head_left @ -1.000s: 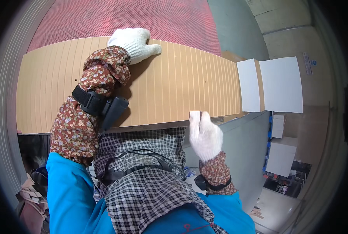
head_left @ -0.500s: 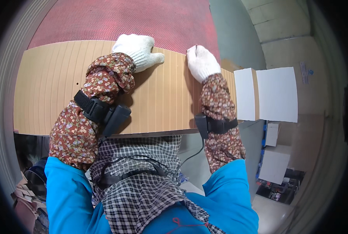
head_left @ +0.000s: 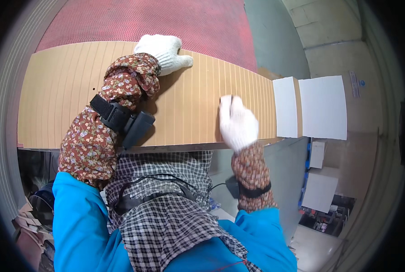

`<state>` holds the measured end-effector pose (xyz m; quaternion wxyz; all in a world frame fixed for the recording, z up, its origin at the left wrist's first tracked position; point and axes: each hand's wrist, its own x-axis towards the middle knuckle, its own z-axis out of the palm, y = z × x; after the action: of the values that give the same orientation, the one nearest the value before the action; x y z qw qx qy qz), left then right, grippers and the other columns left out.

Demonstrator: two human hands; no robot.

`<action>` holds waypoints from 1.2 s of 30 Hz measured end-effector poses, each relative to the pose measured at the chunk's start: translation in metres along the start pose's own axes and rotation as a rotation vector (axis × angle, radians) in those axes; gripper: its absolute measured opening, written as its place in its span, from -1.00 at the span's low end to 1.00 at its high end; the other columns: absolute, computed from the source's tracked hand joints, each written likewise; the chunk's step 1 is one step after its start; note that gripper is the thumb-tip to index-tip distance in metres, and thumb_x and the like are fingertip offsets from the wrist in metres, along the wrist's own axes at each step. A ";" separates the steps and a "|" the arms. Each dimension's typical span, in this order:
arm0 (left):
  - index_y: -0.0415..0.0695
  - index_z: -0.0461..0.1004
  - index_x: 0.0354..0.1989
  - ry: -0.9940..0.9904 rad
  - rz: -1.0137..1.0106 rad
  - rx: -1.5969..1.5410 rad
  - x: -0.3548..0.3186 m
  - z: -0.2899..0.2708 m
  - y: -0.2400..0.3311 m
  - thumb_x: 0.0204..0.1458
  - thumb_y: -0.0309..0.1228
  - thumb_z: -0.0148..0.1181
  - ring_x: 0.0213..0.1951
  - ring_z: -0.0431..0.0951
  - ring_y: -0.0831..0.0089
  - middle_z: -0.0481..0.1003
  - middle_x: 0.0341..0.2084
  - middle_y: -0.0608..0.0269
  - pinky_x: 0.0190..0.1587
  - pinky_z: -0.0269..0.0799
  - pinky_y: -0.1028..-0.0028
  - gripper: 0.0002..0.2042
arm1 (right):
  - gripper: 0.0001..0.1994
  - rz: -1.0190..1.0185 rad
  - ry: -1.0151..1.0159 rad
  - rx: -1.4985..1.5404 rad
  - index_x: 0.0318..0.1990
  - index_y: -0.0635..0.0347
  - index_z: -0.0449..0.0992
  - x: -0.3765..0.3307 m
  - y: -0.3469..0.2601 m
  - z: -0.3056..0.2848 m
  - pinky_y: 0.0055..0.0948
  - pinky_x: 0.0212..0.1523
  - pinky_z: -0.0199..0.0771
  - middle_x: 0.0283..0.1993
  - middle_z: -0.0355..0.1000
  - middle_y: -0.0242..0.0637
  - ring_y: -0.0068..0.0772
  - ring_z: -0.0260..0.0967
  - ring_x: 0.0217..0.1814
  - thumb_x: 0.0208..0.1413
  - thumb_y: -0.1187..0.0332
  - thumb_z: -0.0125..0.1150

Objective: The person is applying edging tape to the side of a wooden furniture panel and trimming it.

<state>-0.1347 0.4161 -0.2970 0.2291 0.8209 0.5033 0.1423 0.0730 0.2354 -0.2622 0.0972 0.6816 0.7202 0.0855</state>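
Note:
A long brown cardboard sheet (head_left: pixel 189 106) with parallel score lines lies crosswise in front of me. My left hand (head_left: pixel 160 51), in a white knit glove, is closed at its far edge, with the fingers curled over the edge and the thumb on top. My right hand (head_left: pixel 238 122), gloved the same way, is closed over the right part of the sheet towards its near edge. A small dark bit shows between its fingertips; what it is, I cannot make out.
Red mesh matting (head_left: pixel 166 22) lies beyond the sheet. White panels (head_left: pixel 322 107) adjoin its right end. A grey frame (head_left: pixel 12 90) rises at the left. Lower right are white boxes (head_left: pixel 319 190); cardboard scraps (head_left: pixel 28 226) pile up at the lower left.
My right hand has drawn back from the far edge towards me across the sheet. My left hand stays at the far edge, shifted very slightly.

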 end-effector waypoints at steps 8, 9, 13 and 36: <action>-0.20 0.62 -0.33 -0.053 0.000 0.010 -0.003 -0.003 0.010 0.05 0.16 0.18 -0.28 0.69 0.06 0.64 -0.40 -0.04 -0.11 0.60 0.15 -0.45 | -0.78 0.280 -0.190 0.248 -0.07 0.13 0.53 -0.138 -0.033 0.018 -0.01 -0.58 0.53 -0.45 0.47 -0.13 0.04 0.53 -0.57 0.42 0.22 0.01; -0.19 0.62 -0.32 -0.040 0.011 0.012 -0.007 -0.004 0.011 0.05 0.16 0.18 -0.28 0.69 0.06 0.64 -0.39 -0.04 -0.11 0.60 0.15 -0.46 | -0.78 0.296 -0.267 0.278 -0.06 0.11 0.53 -0.151 -0.033 0.029 0.03 -0.54 0.54 -0.44 0.50 -0.13 0.09 0.54 -0.54 0.42 0.21 0.02; -0.17 0.63 -0.30 -0.038 -0.014 0.004 -0.004 -0.006 0.012 0.05 0.16 0.19 -0.26 0.69 0.05 0.64 -0.37 -0.03 -0.10 0.60 0.14 -0.46 | -0.80 0.324 -0.083 0.448 0.06 0.08 0.50 -0.129 -0.037 -0.008 -0.03 -0.49 0.55 -0.32 0.50 -0.11 0.06 0.57 -0.43 0.40 0.27 0.07; -0.20 0.64 -0.28 -0.008 -0.042 -0.008 0.003 0.002 0.001 0.02 0.13 0.22 -0.26 0.70 0.03 0.65 -0.39 -0.06 -0.08 0.61 0.11 -0.47 | -0.66 0.105 0.028 0.250 -0.12 0.25 0.49 0.033 -0.008 0.008 0.08 -0.27 0.61 -0.29 0.56 0.15 0.18 0.61 -0.29 0.44 0.16 -0.10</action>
<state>-0.1315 0.4183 -0.2987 0.2374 0.8097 0.5191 0.1363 0.0661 0.2675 -0.2730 -0.0033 0.7239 0.6898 0.0095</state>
